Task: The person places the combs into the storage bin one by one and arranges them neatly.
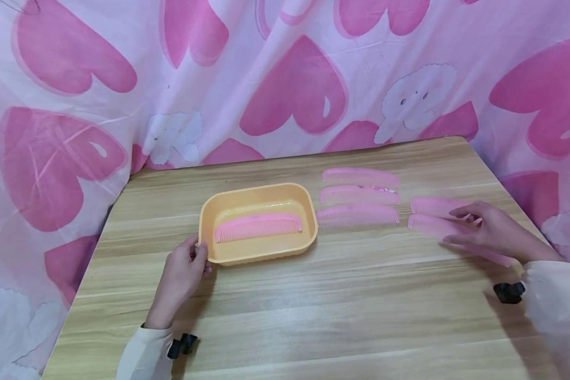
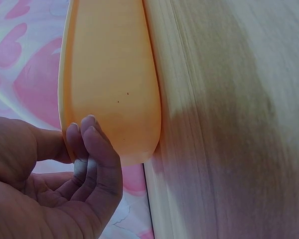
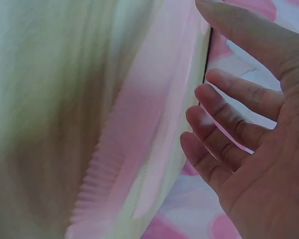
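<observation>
A yellow-orange plastic tray (image 1: 256, 259) stands on the table, with one pink comb (image 1: 258, 227) lying flat inside it. My left hand (image 1: 182, 274) pinches the tray's rim at its near left corner, thumb and fingers on either side of the wall. At the right, my right hand (image 1: 496, 232) hovers over loose pink combs, fingers apart and relaxed. Under its fingertips are a far comb (image 1: 432, 205) and a nearer, slanting comb (image 1: 432, 224), partly hidden by the hand. In the right wrist view nothing lies within the palm; whether a fingertip touches a comb I cannot tell.
Between tray and right hand, three pink combs lie in a column: a far one (image 1: 358, 175), a middle one (image 1: 356, 195) with a printed strip, and a near one (image 1: 361, 215) beside the tray. A heart-patterned curtain (image 1: 294, 89) hangs behind the wooden table (image 1: 313, 316).
</observation>
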Action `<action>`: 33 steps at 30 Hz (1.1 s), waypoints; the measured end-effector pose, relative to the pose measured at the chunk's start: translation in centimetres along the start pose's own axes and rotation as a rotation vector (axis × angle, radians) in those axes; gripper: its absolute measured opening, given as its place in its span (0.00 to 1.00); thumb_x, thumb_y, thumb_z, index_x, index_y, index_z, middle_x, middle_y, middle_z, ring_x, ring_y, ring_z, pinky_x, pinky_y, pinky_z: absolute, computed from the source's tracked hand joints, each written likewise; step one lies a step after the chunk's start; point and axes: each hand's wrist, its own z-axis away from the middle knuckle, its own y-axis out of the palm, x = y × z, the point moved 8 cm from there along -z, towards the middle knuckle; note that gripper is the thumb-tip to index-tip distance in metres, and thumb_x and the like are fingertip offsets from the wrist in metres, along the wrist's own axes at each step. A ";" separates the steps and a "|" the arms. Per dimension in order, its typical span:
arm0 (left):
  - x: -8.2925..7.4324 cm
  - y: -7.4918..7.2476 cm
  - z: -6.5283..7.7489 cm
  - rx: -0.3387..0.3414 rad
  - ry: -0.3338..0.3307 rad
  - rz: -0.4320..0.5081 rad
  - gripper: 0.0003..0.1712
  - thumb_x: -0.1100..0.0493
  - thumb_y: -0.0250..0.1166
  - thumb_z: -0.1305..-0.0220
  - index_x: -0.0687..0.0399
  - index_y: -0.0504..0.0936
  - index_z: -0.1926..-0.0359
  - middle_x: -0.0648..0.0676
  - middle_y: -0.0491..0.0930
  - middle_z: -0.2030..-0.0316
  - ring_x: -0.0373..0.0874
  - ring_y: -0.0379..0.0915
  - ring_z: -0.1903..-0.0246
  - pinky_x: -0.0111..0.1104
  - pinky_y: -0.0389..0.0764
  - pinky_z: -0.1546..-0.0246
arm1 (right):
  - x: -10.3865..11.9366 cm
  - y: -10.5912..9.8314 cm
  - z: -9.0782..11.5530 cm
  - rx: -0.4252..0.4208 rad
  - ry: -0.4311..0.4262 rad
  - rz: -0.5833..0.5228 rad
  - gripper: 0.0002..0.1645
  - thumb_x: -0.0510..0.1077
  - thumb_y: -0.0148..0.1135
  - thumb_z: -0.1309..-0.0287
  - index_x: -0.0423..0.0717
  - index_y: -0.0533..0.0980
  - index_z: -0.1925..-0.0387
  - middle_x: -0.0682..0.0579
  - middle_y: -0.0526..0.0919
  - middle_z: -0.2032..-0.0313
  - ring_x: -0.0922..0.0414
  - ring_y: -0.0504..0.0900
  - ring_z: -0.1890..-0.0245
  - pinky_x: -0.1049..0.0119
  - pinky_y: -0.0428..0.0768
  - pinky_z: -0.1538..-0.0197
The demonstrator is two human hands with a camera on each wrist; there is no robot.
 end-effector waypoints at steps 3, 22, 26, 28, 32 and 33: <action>0.0 0.0 0.0 0.004 0.002 -0.001 0.20 0.58 0.47 0.20 0.65 0.74 0.38 0.56 0.78 0.72 0.45 0.77 0.73 0.30 0.78 0.75 | -0.6 0.1 0.5 0.003 0.014 0.014 0.36 0.50 0.87 0.64 0.36 0.84 0.53 0.42 0.85 0.59 0.63 0.75 0.66 0.78 0.70 0.66; 0.1 0.1 -0.1 0.004 0.007 0.005 0.20 0.58 0.47 0.20 0.66 0.74 0.39 0.56 0.78 0.72 0.44 0.77 0.73 0.30 0.78 0.76 | -1.6 1.3 1.2 -0.016 -0.126 -0.084 0.30 0.35 0.86 0.67 0.47 0.85 0.56 0.54 0.75 0.73 0.58 0.65 0.73 0.70 0.64 0.73; 0.1 0.0 -0.1 0.002 0.009 0.005 0.20 0.58 0.47 0.20 0.65 0.74 0.39 0.56 0.78 0.72 0.44 0.77 0.73 0.30 0.78 0.76 | -1.6 1.4 1.1 0.003 -0.138 -0.159 0.33 0.32 0.85 0.65 0.50 0.84 0.52 0.53 0.74 0.74 0.57 0.65 0.75 0.69 0.64 0.75; 0.1 0.0 -0.1 0.001 0.010 0.004 0.20 0.58 0.46 0.20 0.65 0.74 0.39 0.56 0.78 0.72 0.44 0.77 0.73 0.30 0.78 0.76 | -1.7 1.4 1.2 0.006 -0.128 -0.171 0.31 0.32 0.84 0.65 0.50 0.84 0.55 0.53 0.74 0.73 0.56 0.65 0.74 0.68 0.64 0.74; 0.1 0.0 0.0 0.003 0.007 0.003 0.20 0.58 0.46 0.20 0.65 0.74 0.38 0.56 0.78 0.72 0.44 0.77 0.73 0.30 0.78 0.75 | -2.1 1.5 1.2 0.029 -0.078 -0.187 0.22 0.34 0.85 0.64 0.52 0.82 0.67 0.48 0.63 0.78 0.56 0.62 0.76 0.69 0.63 0.76; 0.1 0.0 0.0 0.003 0.006 0.003 0.20 0.58 0.46 0.20 0.65 0.74 0.38 0.56 0.78 0.72 0.44 0.77 0.73 0.30 0.78 0.75 | -2.1 1.5 1.2 0.038 -0.076 -0.191 0.21 0.34 0.85 0.64 0.52 0.81 0.70 0.47 0.62 0.79 0.57 0.61 0.77 0.69 0.62 0.77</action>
